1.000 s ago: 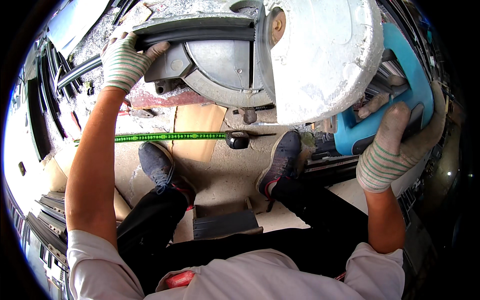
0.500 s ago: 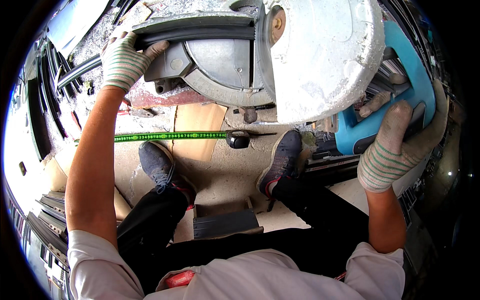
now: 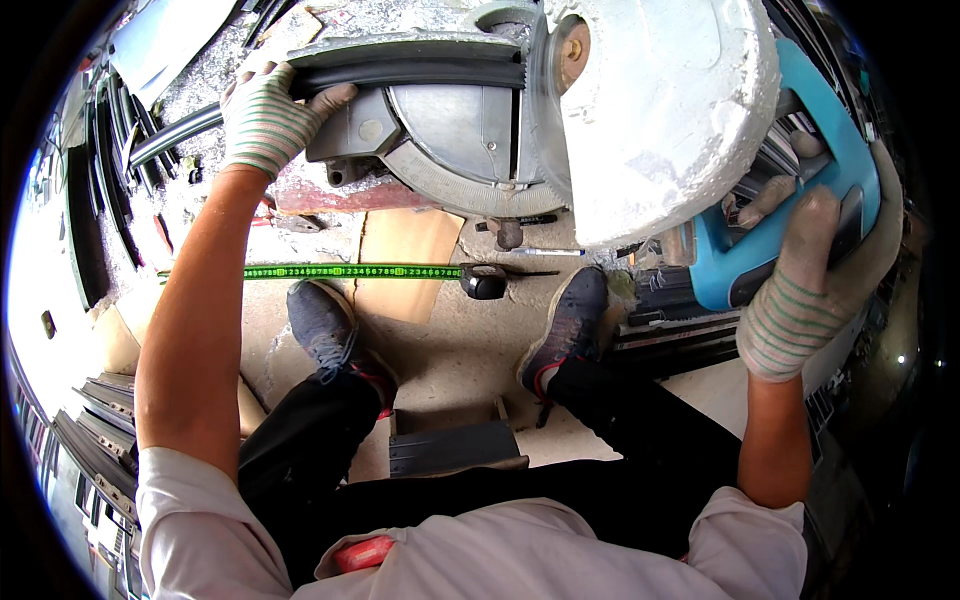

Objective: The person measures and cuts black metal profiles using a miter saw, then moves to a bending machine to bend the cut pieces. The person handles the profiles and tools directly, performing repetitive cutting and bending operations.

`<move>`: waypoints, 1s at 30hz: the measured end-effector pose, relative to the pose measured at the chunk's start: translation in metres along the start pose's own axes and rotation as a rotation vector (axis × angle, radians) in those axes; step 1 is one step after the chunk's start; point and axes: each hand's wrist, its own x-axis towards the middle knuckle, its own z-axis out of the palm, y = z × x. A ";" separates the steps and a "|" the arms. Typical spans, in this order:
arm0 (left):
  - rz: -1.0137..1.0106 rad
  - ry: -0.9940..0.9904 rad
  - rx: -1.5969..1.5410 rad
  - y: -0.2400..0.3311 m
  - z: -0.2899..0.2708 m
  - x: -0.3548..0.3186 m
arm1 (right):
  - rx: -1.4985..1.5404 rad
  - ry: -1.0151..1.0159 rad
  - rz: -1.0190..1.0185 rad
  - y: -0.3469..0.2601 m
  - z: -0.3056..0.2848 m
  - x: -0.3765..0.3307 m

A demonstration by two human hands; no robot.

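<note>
Around blue handle (image 3: 836, 110), right hand (image 3: 812, 297) partly hidden; white guard (image 3: 672, 120) cropped

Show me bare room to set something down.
Bare floor lies between the shoes, bordered by the tape measure and grey panel. Crowded: far left, among dark strips; and the blue handle, gripped by the right hand.

Passage runs over the floor (image 3: 445, 350) between the shoes (image 3: 322, 318), limited ahead by the tape measure (image 3: 484, 282); beyond, the saw's white guard (image 3: 670, 120) stands between the hands (image 3: 268, 122), blocking direct travel.
</note>
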 end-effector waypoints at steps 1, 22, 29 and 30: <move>0.007 0.016 0.013 -0.001 0.003 -0.001 | -0.033 -0.008 -0.024 -0.006 -0.001 0.008; -0.040 -0.031 -0.062 0.004 -0.008 0.001 | 0.260 0.154 0.104 -0.008 0.016 -0.002; -0.026 -0.027 0.018 0.007 -0.012 0.001 | 0.134 0.160 0.111 -0.011 0.018 -0.004; -0.027 -0.032 0.023 0.006 -0.011 0.001 | 0.154 0.154 0.109 -0.010 0.018 -0.005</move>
